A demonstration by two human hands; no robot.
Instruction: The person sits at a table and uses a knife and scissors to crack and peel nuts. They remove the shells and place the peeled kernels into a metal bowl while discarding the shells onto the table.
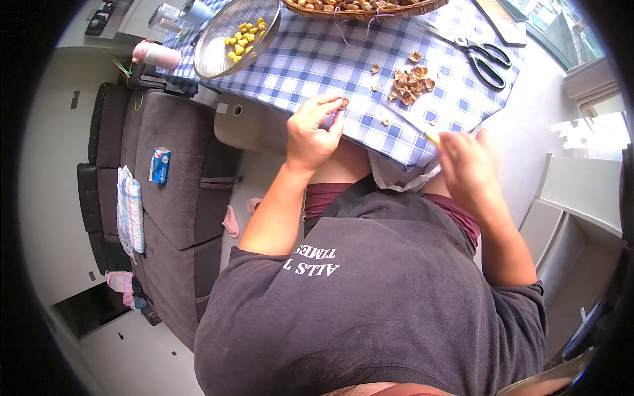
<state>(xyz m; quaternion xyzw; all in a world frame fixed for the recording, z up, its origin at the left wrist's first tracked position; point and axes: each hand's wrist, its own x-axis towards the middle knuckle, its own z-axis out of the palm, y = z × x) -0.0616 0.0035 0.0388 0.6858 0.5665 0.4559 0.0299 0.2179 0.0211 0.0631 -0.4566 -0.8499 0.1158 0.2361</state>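
Observation:
My left hand (pixel 315 131) pinches a small brown chestnut (pixel 344 103) between thumb and fingertips, above the front edge of the table. In my right hand (pixel 468 161), somewhat blurred, is a small knife (pixel 432 137) with a yellow handle; its thin blade points left over the cloth. A heap of brown chestnut shells (pixel 409 86) lies beyond the blade, with loose bits around it. Peeled yellow chestnuts (pixel 239 49) rest in a metal mesh strainer (pixel 213 62) at the left. The wicker basket (pixel 366 13) at the back holds many brown chestnuts (pixel 346 5).
Black-handled scissors (pixel 483 57) lie at the right of the checked tablecloth (pixel 307 54). A pink bottle (pixel 157 55) stands left of the strainer. Below the table edge, a pale plastic bag (pixel 403 180) hangs by my lap. A grey sofa (pixel 168 208) is at the left.

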